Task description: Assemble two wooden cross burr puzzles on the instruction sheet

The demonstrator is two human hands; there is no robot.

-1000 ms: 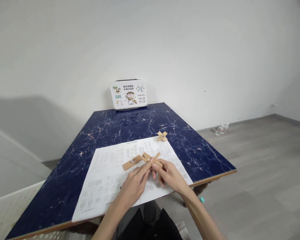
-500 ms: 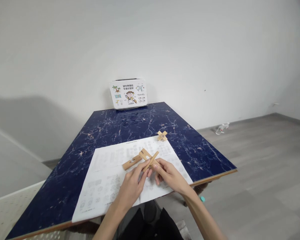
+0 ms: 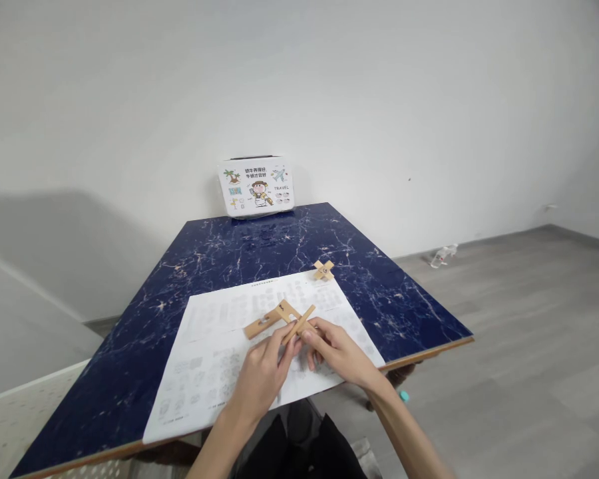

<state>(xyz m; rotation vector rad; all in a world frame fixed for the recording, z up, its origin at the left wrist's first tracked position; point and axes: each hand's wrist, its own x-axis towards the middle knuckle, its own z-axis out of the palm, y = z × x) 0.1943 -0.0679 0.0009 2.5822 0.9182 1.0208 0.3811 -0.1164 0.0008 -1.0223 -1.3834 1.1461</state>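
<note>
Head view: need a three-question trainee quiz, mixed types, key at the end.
1. True or false: the box stands at the far end of the table.
2. What sits at the far right corner of the sheet? A) a cup B) a wooden cross C) a spoon
3. Which hand is nearer the loose plate lying on the sheet?

Key: 1. True. 2. B. 3. The left hand.

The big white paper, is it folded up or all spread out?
Spread out: the paper lies wide open on the blue table, with faint printing showing across it.
</note>
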